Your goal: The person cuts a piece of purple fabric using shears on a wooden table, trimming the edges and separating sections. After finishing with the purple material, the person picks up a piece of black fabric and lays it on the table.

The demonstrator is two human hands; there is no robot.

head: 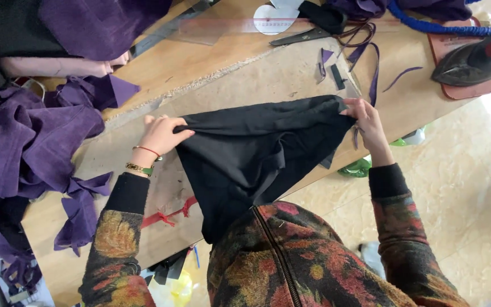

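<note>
Left hand: left hand (160,133) closed in a pinch on one corner of the black fabric (251,153).
Right hand: right hand (366,122) pinching the opposite corner, fingers curled shut.
Black fabric: stretched between both hands over the wooden table (245,74), its lower part hanging toward the person's body.
Risk: a corner could slip from a pinch and the cloth sag; likely cause, uneven pull.
Risk beyond right hand: the iron (473,62) on its red mat (456,91) lies up and right; a sweeping sleeve might catch it.
Beyond left hand: purple fabric pieces (29,142).
Above the hands: scissors (302,37), a clear ruler (223,28).
Labels: a pale rounded paper piece (271,20) above the hands, markings too small to tell.
</note>
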